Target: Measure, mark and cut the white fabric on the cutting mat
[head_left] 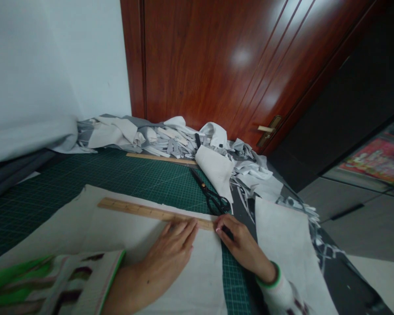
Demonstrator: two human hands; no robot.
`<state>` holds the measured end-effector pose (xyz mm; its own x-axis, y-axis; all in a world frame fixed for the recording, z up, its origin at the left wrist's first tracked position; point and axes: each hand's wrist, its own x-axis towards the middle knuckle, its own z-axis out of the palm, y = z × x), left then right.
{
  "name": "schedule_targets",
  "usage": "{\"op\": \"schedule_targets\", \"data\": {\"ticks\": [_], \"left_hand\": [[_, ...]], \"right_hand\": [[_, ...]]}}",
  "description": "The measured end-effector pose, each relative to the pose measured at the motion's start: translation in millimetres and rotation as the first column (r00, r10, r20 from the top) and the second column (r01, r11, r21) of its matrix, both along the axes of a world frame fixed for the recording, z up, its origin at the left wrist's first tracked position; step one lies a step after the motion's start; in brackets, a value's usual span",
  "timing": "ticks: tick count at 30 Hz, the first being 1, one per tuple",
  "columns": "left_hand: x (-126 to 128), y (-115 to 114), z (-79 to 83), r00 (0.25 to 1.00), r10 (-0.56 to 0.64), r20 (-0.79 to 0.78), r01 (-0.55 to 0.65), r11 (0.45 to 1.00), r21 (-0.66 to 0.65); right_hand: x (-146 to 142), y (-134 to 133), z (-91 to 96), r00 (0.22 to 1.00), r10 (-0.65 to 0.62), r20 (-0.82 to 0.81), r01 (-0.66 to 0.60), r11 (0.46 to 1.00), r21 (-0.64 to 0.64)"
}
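Observation:
A wooden ruler (134, 208) lies along the far edge of a cream fabric sheet (124, 236). My left hand (172, 247) rests flat on the fabric, its outstretched fingertips pressing on the ruler's near edge. At the ruler's right end, my right hand (238, 240) has its thumb and fingers curled in a pinch on the tip. Just beyond that hand are black-handled scissors (213, 194), lying on the green cutting mat (151, 179) with their blades pointing away to the left.
Fabric scraps (174, 138) are heaped along the back by a wooden door (197, 61). A second wooden strip (160, 159) borders the mat. Rolled fabric (29, 133) sits at left, and another cream piece (285, 245) lies to the right.

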<state>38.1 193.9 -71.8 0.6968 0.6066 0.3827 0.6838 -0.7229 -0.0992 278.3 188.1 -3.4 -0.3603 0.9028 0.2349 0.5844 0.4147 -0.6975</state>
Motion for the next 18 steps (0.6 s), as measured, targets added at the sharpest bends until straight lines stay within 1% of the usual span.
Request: {"op": "schedule_targets", "data": {"ticks": [3, 5, 8, 12, 18], "left_hand": [[1, -1, -8.5, 1.000, 0.004, -0.015, -0.003, 1.000, 0.017], [2, 0, -9.1, 1.000, -0.003, -0.017, 0.004, 1.000, 0.028], [2, -1, -0.6, 1.000, -0.014, -0.005, 0.015, 0.999, 0.032], [1, -1, 14.0, 1.000, -0.014, 0.022, 0.014, 1.000, 0.000], [1, 1, 19.9, 1.000, -0.024, 0.014, 0.025, 1.000, -0.014]], "right_hand": [[0, 0, 0.5, 1.000, 0.000, 0.004, 0.000, 1.000, 0.001], [0, 0, 0.4, 1.000, -0.002, 0.005, 0.002, 1.000, 0.004], [0, 0, -0.5, 1.000, -0.006, 0.002, 0.006, 1.000, 0.009], [0, 1, -1.5, 1.000, -0.016, 0.000, 0.016, 1.000, 0.007], [0, 0, -1.1, 1.000, -0.019, -0.007, 0.019, 1.000, 0.010]]}}
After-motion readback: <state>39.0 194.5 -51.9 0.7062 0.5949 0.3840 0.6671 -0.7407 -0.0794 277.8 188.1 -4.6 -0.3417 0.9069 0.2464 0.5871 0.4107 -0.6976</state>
